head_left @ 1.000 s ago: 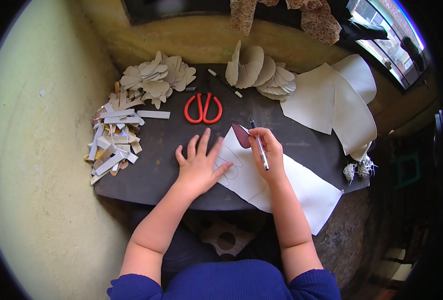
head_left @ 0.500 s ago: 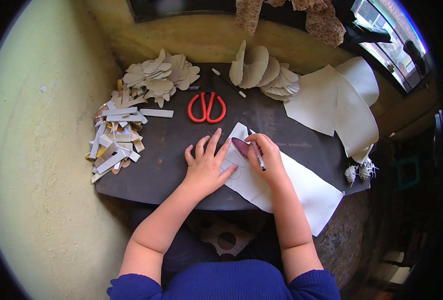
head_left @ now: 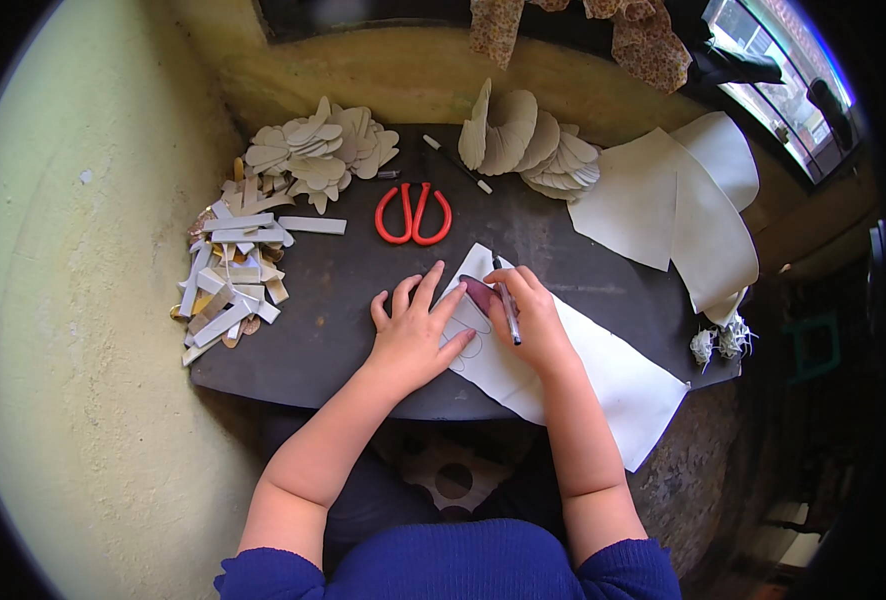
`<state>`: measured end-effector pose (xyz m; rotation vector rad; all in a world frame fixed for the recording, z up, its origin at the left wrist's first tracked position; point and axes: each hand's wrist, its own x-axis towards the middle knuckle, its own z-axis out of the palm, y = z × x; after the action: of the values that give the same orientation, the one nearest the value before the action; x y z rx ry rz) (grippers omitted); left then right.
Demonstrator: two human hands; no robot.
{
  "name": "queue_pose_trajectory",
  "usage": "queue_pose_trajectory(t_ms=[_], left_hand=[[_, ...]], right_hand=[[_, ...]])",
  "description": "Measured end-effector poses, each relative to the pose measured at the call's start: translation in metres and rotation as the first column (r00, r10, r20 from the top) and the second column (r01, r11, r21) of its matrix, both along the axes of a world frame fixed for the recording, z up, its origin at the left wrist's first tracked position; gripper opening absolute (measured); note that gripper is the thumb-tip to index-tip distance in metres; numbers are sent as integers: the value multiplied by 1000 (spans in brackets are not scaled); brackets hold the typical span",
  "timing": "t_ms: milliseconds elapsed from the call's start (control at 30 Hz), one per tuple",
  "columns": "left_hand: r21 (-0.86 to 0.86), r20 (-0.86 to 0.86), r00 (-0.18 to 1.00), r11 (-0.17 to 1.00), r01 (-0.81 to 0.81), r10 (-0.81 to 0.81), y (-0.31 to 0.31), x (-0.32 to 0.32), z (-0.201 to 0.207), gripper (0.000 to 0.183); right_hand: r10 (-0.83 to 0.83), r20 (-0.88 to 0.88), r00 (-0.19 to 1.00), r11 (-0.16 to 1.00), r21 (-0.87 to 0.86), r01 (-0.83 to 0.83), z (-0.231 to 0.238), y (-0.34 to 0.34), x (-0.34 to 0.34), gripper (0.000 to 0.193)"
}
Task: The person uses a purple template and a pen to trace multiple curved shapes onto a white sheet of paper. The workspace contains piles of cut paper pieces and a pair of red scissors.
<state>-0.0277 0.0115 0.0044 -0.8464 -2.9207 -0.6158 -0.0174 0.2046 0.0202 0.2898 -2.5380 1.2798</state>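
Note:
A white sheet [head_left: 603, 370] lies slantwise over the table's near edge, with rounded pencil-thin outlines on its left part. My left hand [head_left: 408, 340] rests flat with spread fingers, partly on the sheet, its index fingertip at the tip of a dark purple leaf-shaped template [head_left: 478, 292]. In my right hand [head_left: 538, 320] is a clear-barrelled pen [head_left: 508, 305], its dark end pointing away from me. The right fingers also lie by the template and hide its right end. Beyond both hands are scissors with red handles [head_left: 413, 215].
Cut strips [head_left: 238, 270] and rounded pale pieces [head_left: 313, 150] are heaped at the left by the wall. Fanned pale pieces [head_left: 533, 150], a white-and-black marker [head_left: 458, 165] and large pale sheets [head_left: 663, 205] lie toward the back. Scrap bundles [head_left: 720, 343] sit at the right edge.
My right hand has shifted slightly left, and the pen stands at a steeper angle in the view. My left index fingertip has moved slightly right toward the template's tip.

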Motion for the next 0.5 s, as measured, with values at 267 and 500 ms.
queue_pose_trajectory(t_ms=[267,500], left_hand=[[-28,9,1000,1000,-4,5,1,1,2,61],[-31,18,1000,1000,-4,5,0,1,3,62]], right_hand=[[51,2,999,998,29,-51,0,3,0,33],[62,21,998,996,58,-63,3,3,0,36]])
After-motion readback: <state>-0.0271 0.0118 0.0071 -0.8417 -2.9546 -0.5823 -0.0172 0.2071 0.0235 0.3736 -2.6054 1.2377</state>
